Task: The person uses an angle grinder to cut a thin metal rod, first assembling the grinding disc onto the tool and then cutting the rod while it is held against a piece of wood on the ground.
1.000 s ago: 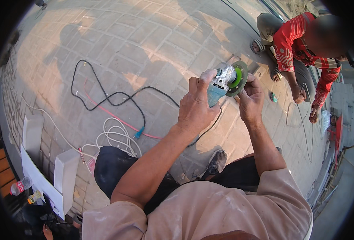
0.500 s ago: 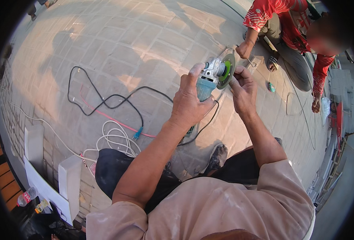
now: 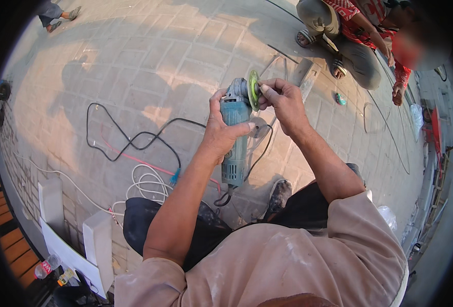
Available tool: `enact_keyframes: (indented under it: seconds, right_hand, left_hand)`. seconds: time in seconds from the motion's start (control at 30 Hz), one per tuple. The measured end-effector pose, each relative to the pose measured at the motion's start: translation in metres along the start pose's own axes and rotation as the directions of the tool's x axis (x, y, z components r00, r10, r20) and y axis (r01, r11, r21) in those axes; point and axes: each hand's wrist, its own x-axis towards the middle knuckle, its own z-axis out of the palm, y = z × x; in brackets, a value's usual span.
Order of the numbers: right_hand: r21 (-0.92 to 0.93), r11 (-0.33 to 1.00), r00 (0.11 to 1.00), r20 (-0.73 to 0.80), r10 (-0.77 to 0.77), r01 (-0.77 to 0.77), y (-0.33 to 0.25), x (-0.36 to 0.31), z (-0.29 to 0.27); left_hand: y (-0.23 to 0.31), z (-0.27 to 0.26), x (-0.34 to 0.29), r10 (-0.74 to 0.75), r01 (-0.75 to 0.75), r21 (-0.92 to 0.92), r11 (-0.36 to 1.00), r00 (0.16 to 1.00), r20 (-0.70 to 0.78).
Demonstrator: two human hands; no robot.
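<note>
In my left hand [image 3: 220,128] is a teal angle grinder [image 3: 235,120], its fingers wrapped around the body and the thumb lying across it. The grinder points away from me, with its metal head at the far end. A thin green disc [image 3: 253,91] is fitted on the right side of the head, seen nearly edge-on. My right hand [image 3: 283,105] pinches at the middle of the disc's outer face; any small part between the fingertips is hidden. Below that hand, a round grey disc [image 3: 259,128] shows beside my left thumb.
A black cord [image 3: 157,132] with a teal plug [image 3: 175,176] loops over the paving, near a pink cord [image 3: 144,158] and a coiled white cable [image 3: 147,181]. Another person in red [image 3: 359,46] crouches at far right, beside a long board [image 3: 306,77]. Pale blocks [image 3: 96,240] stand at left.
The grinder has come left and nearer to me, and its whole body now shows. My right fingers have shifted to the disc's centre. The crouching person's hand has drawn back from the ground.
</note>
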Motion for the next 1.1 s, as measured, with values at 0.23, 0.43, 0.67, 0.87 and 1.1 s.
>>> enact_keyframes:
  seconds: [0.23, 0.43, 0.67, 0.87, 1.1]
  right_hand:
    - [-0.501, 0.236, 0.536, 0.619, -0.575, 0.832, -0.025, 0.005, -0.025]
    - [-0.453, 0.443, 0.627, 0.446, -0.639, 0.773, -0.034, -0.004, -0.018]
    - [-0.522, 0.478, 0.681, 0.315, -0.661, 0.706, -0.02, -0.016, -0.005]
    - [-0.449, 0.313, 0.541, 0.59, -0.599, 0.837, -0.054, -0.018, -0.017]
    - [-0.532, 0.268, 0.58, 0.597, -0.554, 0.803, -0.067, -0.02, -0.012]
  left_hand:
    - [0.019, -0.008, -0.012, -0.287, 0.362, -0.288, 0.887, 0.919, 0.271]
    - [0.028, 0.003, -0.026, -0.262, 0.394, -0.347, 0.851, 0.891, 0.371]
    - [0.025, 0.009, -0.031, -0.182, 0.262, -0.29, 0.92, 0.944, 0.276]
    - [0.029, -0.005, -0.042, -0.269, 0.425, -0.394, 0.815, 0.879, 0.393]
    - [0.039, 0.002, -0.049, -0.256, 0.434, -0.449, 0.781, 0.878, 0.404]
